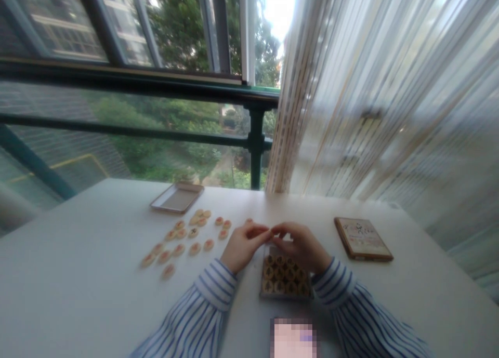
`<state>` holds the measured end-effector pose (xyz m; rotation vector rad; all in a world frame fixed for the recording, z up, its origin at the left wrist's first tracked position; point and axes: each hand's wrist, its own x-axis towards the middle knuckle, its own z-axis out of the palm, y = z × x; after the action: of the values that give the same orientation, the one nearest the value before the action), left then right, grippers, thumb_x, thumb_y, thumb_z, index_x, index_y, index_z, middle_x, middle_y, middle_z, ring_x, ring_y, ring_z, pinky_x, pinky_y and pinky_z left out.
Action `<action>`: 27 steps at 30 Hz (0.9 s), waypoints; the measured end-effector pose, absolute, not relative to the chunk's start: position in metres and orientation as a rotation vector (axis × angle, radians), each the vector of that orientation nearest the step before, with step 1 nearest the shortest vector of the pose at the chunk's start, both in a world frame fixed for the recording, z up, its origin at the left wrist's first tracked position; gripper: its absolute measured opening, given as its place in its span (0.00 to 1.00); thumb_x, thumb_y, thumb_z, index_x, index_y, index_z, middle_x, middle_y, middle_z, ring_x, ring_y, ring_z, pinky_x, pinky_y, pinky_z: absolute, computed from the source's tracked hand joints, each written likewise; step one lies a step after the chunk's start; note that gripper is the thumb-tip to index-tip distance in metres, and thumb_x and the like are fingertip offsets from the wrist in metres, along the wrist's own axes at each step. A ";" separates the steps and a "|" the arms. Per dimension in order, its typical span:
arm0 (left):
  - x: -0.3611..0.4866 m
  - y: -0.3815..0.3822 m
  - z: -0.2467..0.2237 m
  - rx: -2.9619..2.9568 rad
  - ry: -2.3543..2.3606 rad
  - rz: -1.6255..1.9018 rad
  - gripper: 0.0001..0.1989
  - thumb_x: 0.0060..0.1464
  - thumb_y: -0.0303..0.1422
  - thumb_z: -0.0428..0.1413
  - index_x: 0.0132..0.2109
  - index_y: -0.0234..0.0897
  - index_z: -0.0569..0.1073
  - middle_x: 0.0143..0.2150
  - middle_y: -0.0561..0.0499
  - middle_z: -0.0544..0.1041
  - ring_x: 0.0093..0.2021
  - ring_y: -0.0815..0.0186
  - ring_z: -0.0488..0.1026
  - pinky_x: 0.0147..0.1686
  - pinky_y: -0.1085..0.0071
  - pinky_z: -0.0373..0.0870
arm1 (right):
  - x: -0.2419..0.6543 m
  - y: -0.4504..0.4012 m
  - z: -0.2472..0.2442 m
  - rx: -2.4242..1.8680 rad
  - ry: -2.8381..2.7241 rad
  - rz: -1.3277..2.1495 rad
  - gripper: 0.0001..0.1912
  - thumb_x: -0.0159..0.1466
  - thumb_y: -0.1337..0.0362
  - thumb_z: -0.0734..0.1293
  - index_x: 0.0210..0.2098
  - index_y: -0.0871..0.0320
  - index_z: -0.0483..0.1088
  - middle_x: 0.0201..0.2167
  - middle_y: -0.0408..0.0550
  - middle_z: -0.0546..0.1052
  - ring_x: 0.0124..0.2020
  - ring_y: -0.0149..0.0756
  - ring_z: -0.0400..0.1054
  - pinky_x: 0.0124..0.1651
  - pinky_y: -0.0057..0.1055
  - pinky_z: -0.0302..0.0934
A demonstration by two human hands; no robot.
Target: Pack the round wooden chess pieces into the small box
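Observation:
Several round wooden pieces with dark marks sit in rows in a clear box (287,296) at the middle of the white table. Above the box's far left edge, my left hand (246,241) has its thumb and fingers pinched together. My right hand (299,245) meets it, fingertips also pinched, and partly covers the box's far right side. Whatever lies between the fingertips is too small and blurred to name. Loose round pieces (195,248), many with red marks, are scattered to the left of my hands. One more piece (248,221) shows just behind my left hand.
An open shallow tray (178,199) lies at the back left of the white table (97,295). A flat brown-edged box (363,238) with a printed top lies at the right. A pixelated object (294,338) is at the near edge. Beyond are a railing, window and striped curtain.

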<state>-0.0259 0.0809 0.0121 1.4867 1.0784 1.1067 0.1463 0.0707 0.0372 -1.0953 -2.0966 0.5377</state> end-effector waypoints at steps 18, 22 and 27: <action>-0.029 0.072 0.011 1.543 1.140 1.096 0.15 0.48 0.37 0.53 0.40 0.35 0.76 0.35 0.49 0.79 0.36 0.64 0.74 0.38 0.68 0.70 | 0.142 0.070 0.032 -1.143 -2.329 0.227 0.12 0.58 0.61 0.63 0.41 0.57 0.69 0.34 0.49 0.74 0.36 0.33 0.65 0.40 0.29 0.57; -0.029 0.072 0.008 1.557 1.126 1.083 0.15 0.49 0.38 0.52 0.41 0.35 0.75 0.34 0.49 0.79 0.36 0.63 0.74 0.39 0.68 0.70 | 0.141 0.069 0.032 -1.143 -2.332 0.237 0.13 0.58 0.62 0.63 0.42 0.56 0.68 0.34 0.49 0.74 0.37 0.33 0.65 0.40 0.29 0.56; -0.030 0.074 0.001 1.554 1.183 1.107 0.16 0.48 0.38 0.53 0.41 0.34 0.75 0.38 0.47 0.78 0.38 0.62 0.74 0.40 0.66 0.70 | 0.143 0.071 0.032 -1.150 -2.338 0.258 0.11 0.58 0.62 0.63 0.39 0.58 0.70 0.33 0.49 0.74 0.35 0.32 0.65 0.40 0.29 0.57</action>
<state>-0.0300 0.0743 0.0005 1.5537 1.1825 1.1073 0.1429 0.0705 0.0321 -1.1502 -2.3377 0.2579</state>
